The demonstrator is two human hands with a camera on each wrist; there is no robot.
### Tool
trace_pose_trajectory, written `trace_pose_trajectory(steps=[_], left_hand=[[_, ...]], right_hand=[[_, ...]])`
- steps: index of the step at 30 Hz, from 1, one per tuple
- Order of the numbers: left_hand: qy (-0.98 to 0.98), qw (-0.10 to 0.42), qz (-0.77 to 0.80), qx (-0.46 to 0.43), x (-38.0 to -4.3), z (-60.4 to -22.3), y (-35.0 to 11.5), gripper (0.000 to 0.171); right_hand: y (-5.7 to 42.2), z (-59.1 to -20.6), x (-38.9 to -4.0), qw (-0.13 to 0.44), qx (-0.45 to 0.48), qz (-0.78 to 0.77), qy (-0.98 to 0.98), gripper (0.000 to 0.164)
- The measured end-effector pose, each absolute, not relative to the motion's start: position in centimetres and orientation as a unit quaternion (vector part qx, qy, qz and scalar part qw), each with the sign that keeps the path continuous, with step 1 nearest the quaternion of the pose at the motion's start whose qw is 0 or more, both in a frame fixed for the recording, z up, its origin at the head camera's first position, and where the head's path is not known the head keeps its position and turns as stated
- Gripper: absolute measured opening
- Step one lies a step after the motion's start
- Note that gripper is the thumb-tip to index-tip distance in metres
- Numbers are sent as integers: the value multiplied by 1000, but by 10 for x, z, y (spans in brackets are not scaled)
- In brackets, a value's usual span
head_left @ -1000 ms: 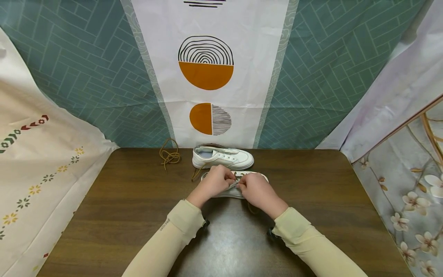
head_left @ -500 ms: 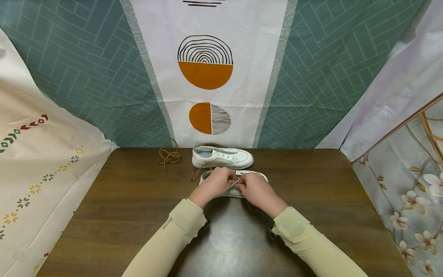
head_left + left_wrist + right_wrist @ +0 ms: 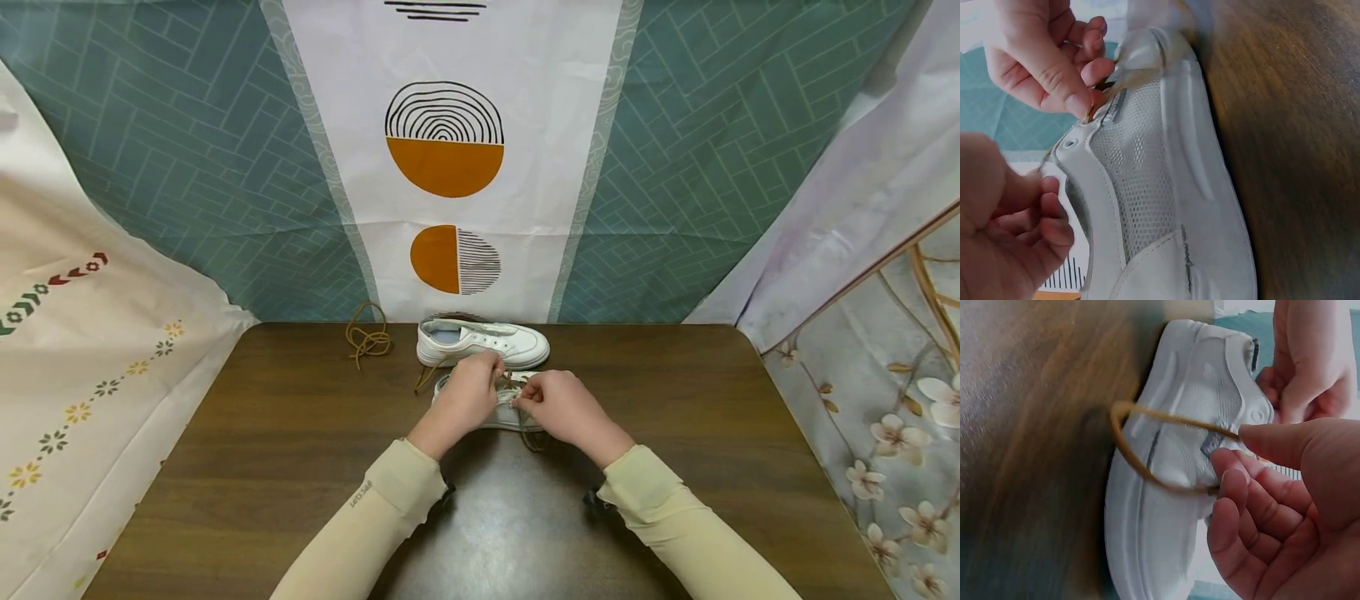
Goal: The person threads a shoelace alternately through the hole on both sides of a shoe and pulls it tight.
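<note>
A white sneaker (image 3: pixel 501 416) with a mesh side lies across the table, toe to the right. My right hand (image 3: pixel 558 404) pinches a tan shoelace (image 3: pixel 1172 417) between thumb and index finger, close by an eyelet. From those fingertips the lace loops out over the sneaker's side in the right wrist view. My left hand (image 3: pixel 1007 219) has thumb and index finger closed on a thin strand of lace beside an eyelet (image 3: pixel 1069 144) nearer the ankle opening. Both hands cover part of the lacing in the head view.
Behind, a second white sneaker (image 3: pixel 517 343) without laces stands by the table's back edge. To its left lies a loose tan shoelace (image 3: pixel 369 340) in a tangle. A tan lace end (image 3: pixel 422 379) trails left of the front sneaker. A patterned cloth (image 3: pixel 465 200) hangs behind the table (image 3: pixel 300 467).
My hands have drawn slightly apart, the left one up toward the rear sneaker. More of the front sneaker's lacing shows between them, and a lace loop now hangs more visibly below my right hand.
</note>
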State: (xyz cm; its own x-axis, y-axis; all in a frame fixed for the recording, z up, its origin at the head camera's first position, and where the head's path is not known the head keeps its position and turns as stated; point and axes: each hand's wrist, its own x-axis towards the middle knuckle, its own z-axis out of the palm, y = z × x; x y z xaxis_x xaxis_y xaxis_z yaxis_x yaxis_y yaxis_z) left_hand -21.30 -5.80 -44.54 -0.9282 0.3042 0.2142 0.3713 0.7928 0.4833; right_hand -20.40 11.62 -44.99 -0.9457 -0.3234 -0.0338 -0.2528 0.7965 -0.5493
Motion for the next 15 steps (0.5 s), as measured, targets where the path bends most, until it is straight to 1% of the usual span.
trace_pose_trajectory(steps=[3, 5, 6, 9, 11, 13, 15], left_hand=[[-923, 100, -337, -155, -213, -442, -60, 9], [-898, 102, -400, -154, -214, -441, -61, 7], [-880, 95, -438, -158, -215, -441, -61, 7], [-813, 46, -555, -169, -217, -439, -63, 9], [-799, 28, -574, -174, -218, -438, -64, 11], [-824, 28, -534, -189, -219, -436, -66, 11], [-874, 43, -437, -209, -219, -434, -67, 12]], right_hand=[[123, -445, -207, 67, -142, -300, 941, 18], [128, -443, -210, 58, -133, -310, 940, 16], [131, -442, -212, 49, -129, -313, 940, 15], [139, -441, -217, 21, -121, -309, 943, 11], [144, -442, -220, 14, -126, -298, 946, 9], [148, -445, -221, 23, -141, -285, 948, 20], [151, -448, -223, 42, -162, -275, 947, 35]])
